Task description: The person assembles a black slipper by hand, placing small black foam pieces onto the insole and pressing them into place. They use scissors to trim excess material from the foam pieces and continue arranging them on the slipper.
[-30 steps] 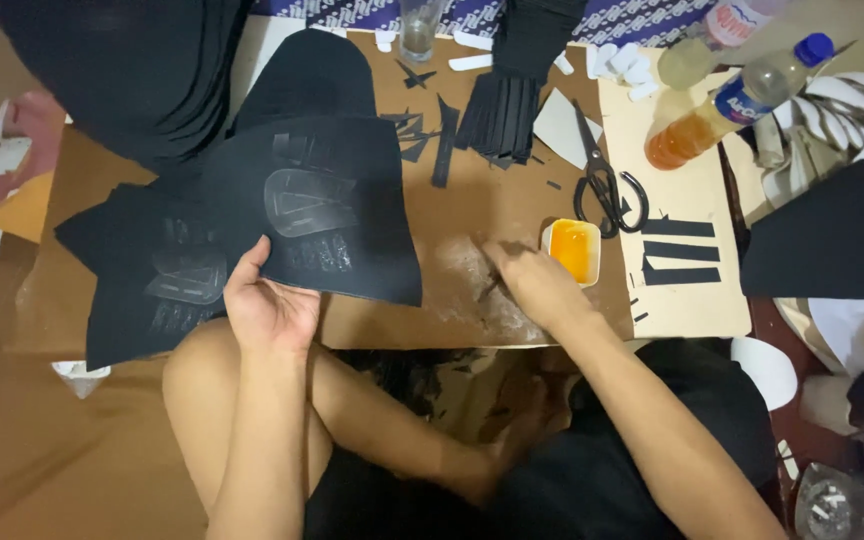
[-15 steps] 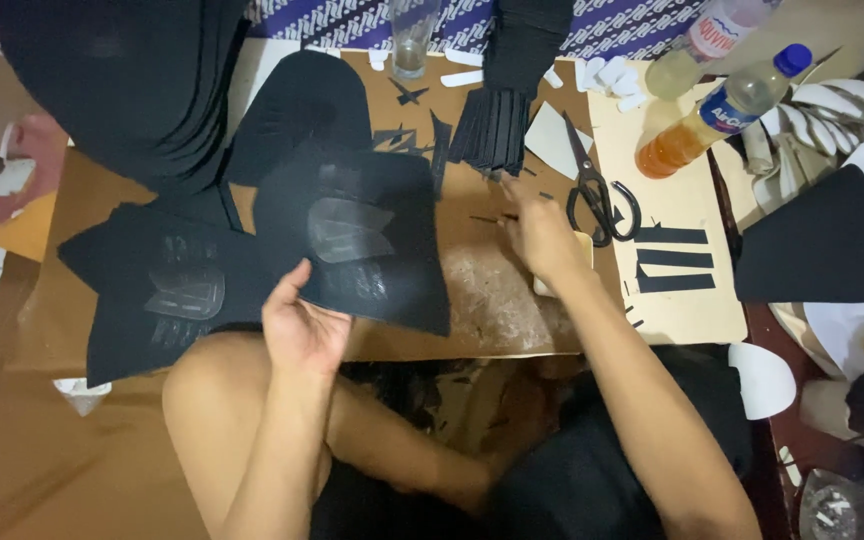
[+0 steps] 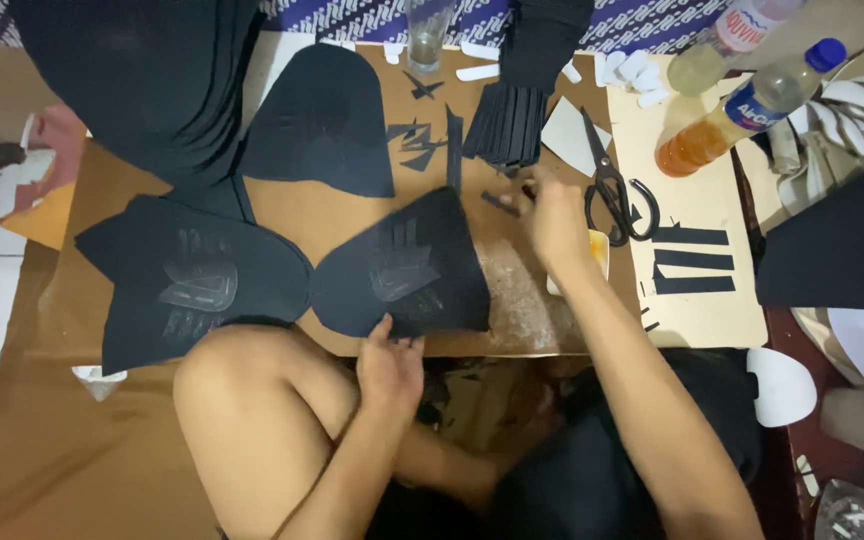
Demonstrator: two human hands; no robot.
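We see a fabric panel (image 3: pixel 402 270) lying on the cardboard sheet (image 3: pixel 342 215), with the left hand (image 3: pixel 390 370) at its near edge. To its left lies a wider panel (image 3: pixel 192 285), and behind that another piece (image 3: pixel 327 125). The right hand (image 3: pixel 552 215) rests right of the fabric panel, beside a small strip (image 3: pixel 500 203). Behind it sits a stack of strips (image 3: pixel 510 120). Scissors (image 3: pixel 614 190) lie just right of that hand, three strips (image 3: pixel 692 260) lie nearer us, and two bottles (image 3: pixel 742 90) stand farther right and behind.

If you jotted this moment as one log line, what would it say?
left hand: holds edge of black cut piece | right hand: reaches to small black strip | scissors: lying beside right hand
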